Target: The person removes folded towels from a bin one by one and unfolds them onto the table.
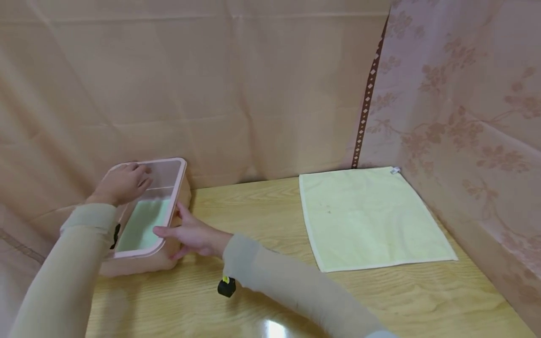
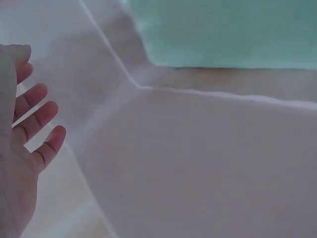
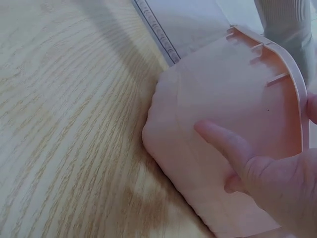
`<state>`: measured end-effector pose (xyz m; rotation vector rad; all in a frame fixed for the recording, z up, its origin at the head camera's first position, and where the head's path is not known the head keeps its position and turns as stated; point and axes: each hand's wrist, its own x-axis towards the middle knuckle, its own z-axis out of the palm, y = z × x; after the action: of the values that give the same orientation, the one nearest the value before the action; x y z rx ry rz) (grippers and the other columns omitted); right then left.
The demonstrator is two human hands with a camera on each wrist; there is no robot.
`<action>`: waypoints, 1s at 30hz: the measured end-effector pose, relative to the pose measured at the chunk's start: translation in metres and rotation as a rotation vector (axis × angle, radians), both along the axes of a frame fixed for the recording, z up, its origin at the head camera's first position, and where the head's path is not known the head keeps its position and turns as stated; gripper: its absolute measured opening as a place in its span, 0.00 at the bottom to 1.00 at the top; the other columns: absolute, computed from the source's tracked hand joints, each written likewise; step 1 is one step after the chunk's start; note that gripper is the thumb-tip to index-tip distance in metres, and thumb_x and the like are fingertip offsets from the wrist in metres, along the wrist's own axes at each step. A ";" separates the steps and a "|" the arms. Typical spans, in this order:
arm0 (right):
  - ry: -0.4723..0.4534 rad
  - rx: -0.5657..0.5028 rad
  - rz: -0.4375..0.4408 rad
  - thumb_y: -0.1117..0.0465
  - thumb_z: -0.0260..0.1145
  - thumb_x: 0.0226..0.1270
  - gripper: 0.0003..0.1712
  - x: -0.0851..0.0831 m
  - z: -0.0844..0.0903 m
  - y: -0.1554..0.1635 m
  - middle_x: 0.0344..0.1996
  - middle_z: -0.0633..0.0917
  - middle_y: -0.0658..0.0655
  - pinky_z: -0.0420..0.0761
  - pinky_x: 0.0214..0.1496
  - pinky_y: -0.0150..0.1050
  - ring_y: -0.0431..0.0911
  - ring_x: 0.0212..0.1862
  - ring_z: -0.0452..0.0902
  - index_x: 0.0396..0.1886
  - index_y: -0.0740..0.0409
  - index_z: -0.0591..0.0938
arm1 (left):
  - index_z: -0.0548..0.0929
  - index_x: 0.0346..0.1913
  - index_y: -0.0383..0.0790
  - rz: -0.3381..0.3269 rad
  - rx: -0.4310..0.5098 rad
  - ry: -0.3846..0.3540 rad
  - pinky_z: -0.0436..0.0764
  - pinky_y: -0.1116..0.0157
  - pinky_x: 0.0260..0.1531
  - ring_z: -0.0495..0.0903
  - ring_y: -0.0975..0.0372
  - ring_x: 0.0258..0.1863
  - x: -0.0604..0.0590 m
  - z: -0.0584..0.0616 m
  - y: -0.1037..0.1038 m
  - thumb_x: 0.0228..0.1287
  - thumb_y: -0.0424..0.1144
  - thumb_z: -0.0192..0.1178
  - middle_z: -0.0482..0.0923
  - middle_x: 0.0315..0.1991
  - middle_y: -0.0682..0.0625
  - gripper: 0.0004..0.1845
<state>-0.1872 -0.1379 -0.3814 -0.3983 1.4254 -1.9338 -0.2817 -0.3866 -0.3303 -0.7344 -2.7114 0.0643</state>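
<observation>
head view, both hands on pink box (image 1: 145, 225) — no writing legible, towel (image 1: 372, 218) nearby

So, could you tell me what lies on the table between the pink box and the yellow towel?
Only bare wooden table lies between the pink box and the yellow towel, as the head view shows.

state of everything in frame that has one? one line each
pink box: on the table, lid on, something green visible inside
lid: flat on the box, translucent
left hand: fingers straight, resting on the lid
right hand: open, fingers against the box's side
yellow towel: spread flat on the table
</observation>
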 end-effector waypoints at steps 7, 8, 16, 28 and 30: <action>0.011 0.041 0.005 0.60 0.66 0.74 0.36 0.003 0.001 0.001 0.64 0.67 0.47 0.84 0.36 0.63 0.51 0.60 0.73 0.68 0.23 0.62 | 0.79 0.43 0.26 0.060 0.041 -0.201 0.78 0.41 0.44 0.81 0.39 0.38 -0.001 -0.015 -0.013 0.66 0.33 0.62 0.80 0.37 0.32 0.10; 0.015 0.043 0.005 0.60 0.66 0.74 0.36 0.003 0.001 0.001 0.64 0.67 0.47 0.84 0.36 0.63 0.50 0.60 0.73 0.68 0.23 0.62 | 0.79 0.45 0.25 0.101 0.042 -0.259 0.77 0.40 0.47 0.81 0.38 0.41 -0.001 -0.015 -0.014 0.68 0.34 0.60 0.80 0.39 0.31 0.12; 0.028 0.054 -0.002 0.59 0.67 0.74 0.35 0.003 0.001 0.003 0.63 0.68 0.47 0.84 0.36 0.61 0.49 0.58 0.75 0.68 0.22 0.62 | 0.79 0.47 0.25 0.163 0.081 -0.408 0.76 0.42 0.46 0.81 0.41 0.40 -0.003 -0.022 -0.014 0.70 0.36 0.57 0.83 0.38 0.34 0.14; 0.005 0.054 0.002 0.57 0.66 0.74 0.37 0.003 -0.001 0.002 0.64 0.68 0.49 0.84 0.41 0.61 0.51 0.54 0.78 0.71 0.21 0.59 | 0.74 0.53 0.24 0.219 0.118 -0.542 0.76 0.39 0.46 0.79 0.37 0.43 -0.007 -0.033 -0.008 0.74 0.37 0.53 0.79 0.43 0.28 0.17; 0.002 0.049 -0.001 0.57 0.66 0.74 0.38 0.002 -0.003 0.002 0.64 0.69 0.50 0.84 0.41 0.61 0.51 0.54 0.78 0.71 0.21 0.59 | 0.75 0.51 0.23 0.213 0.134 -0.542 0.77 0.41 0.45 0.79 0.37 0.43 -0.009 -0.036 -0.008 0.72 0.36 0.54 0.79 0.43 0.27 0.16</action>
<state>-0.1848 -0.1362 -0.3841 -0.3768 1.4716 -1.8961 -0.2904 -0.3947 -0.3667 -0.4699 -3.2572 -0.3078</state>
